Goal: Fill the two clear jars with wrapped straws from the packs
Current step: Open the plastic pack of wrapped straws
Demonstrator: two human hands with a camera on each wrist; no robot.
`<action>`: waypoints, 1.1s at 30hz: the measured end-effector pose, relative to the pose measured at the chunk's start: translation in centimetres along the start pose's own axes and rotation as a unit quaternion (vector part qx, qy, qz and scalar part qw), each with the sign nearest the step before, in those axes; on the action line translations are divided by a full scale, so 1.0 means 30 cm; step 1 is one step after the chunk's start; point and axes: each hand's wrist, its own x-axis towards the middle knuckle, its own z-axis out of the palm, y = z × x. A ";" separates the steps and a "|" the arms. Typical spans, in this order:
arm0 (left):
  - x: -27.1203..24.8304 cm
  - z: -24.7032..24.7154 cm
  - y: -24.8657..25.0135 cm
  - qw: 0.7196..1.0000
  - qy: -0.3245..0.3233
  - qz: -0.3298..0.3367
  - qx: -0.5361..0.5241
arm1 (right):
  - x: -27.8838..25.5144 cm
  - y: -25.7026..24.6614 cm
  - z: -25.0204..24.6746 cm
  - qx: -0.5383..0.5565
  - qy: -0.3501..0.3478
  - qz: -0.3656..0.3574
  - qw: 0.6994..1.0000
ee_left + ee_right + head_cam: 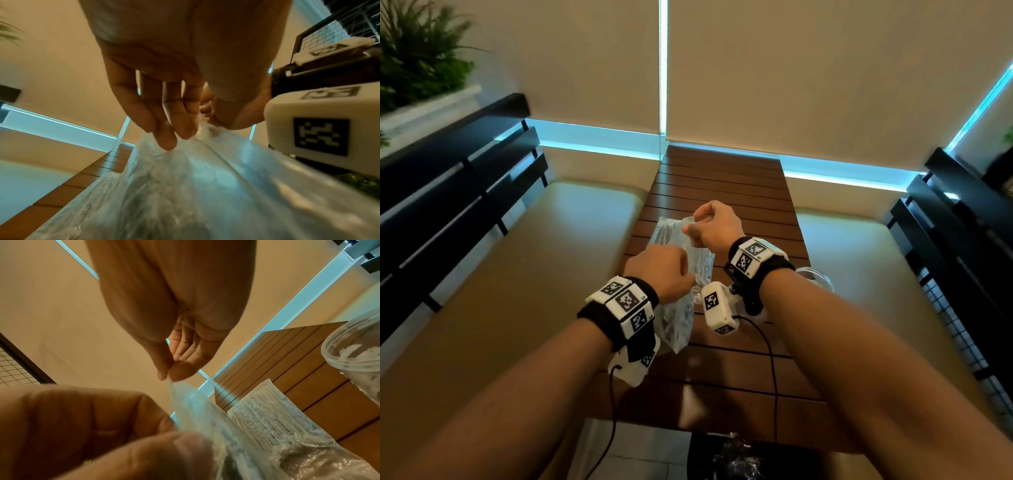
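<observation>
1. The pack [677, 291] of wrapped straws is held above the slatted table [722, 181], its long axis running from the person out toward the table's far end, top edge farthest away.
2. Right hand [710, 224] pinches the pack's far top edge between thumb and fingertips; the right wrist view confirms the film nipped there.
3. Left hand [659, 272] sits nearer the person and grips the pack about mid-length, fingers curled into the film.
4. Judgement: the coming move is opening the top, so the right hand is the one placed for it.
5. A second pack [265, 404] lies on the table beyond the held pack.
6. One clear jar [353, 353] stands right of the pack; only its rim shows. The other jar is hard to make out behind the pack.
7. Whether the seal is open yet cannot be told.
</observation>
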 end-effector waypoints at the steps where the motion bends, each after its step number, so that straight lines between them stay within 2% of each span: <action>1: 0.003 -0.003 -0.010 1.000 0.003 -0.006 -0.010 | -0.002 -0.003 0.000 0.003 0.008 -0.001 1.000; 3: 0.009 -0.009 -0.032 0.998 0.009 -0.024 -0.058 | -0.005 -0.006 -0.003 0.008 -0.013 0.019 1.000; 6: 0.011 -0.022 -0.054 0.989 0.017 -0.032 -0.143 | -0.018 -0.001 -0.007 0.020 -0.155 0.091 0.983; 7: 0.010 -0.026 -0.058 0.986 0.013 -0.028 -0.161 | -0.025 0.002 -0.007 0.003 -0.184 0.101 0.978; 14: 0.006 -0.027 -0.088 0.976 0.023 -0.053 -0.210 | -0.054 0.008 -0.020 0.067 -0.239 0.094 0.964; 16: 0.004 -0.029 -0.091 0.969 0.027 -0.051 -0.240 | -0.057 0.013 -0.020 0.071 -0.235 0.088 0.965; 19: -0.004 -0.041 -0.076 0.941 0.052 -0.077 -0.324 | -0.070 0.012 -0.003 0.075 -0.212 0.083 0.971; 24: 0.004 -0.047 -0.068 0.926 0.062 -0.126 -0.350 | -0.071 0.030 0.038 0.059 -0.189 0.071 0.978; 28: 0.019 -0.039 -0.080 0.951 0.039 -0.130 -0.276 | -0.082 0.023 0.052 -0.009 -0.177 0.048 0.983; 31: 0.028 -0.045 -0.084 0.968 0.048 -0.118 -0.216 | -0.087 0.010 0.055 -0.111 -0.124 -0.004 0.986; 33: 0.040 -0.055 -0.076 0.983 0.063 -0.104 -0.138 | -0.088 -0.005 0.068 -0.163 -0.088 -0.048 0.982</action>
